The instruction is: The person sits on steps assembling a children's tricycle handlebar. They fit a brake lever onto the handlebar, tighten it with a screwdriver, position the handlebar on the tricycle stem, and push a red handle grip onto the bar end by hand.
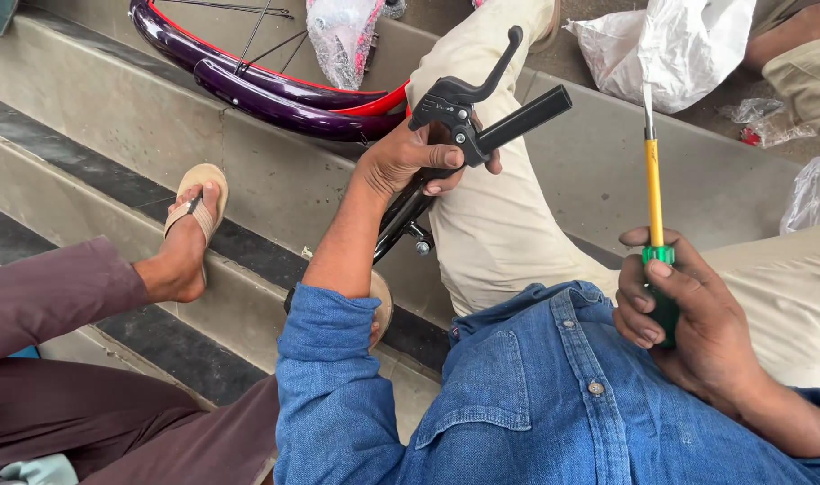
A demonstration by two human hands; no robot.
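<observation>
Your right hand [675,310] grips the green-handled screwdriver [654,193] upright over your lap, tip up and clear, seemingly parked ready. Farther out, your left hand [410,162] clamps the black handlebar [518,121] at the brake lever [482,76], steadying it; the bar slants up-right above the steps [114,117].

1. Matt black plastic on brake lever [468,94] and handlebar grip [524,119].
2. Glossy purple painted metal mudguards [275,99].
3. Screwdriver [654,207]: translucent yellow-green plastic handle, bare metal tip.
4. Blue denim shirt [518,395].
5. Rough concrete steps [114,117].
</observation>
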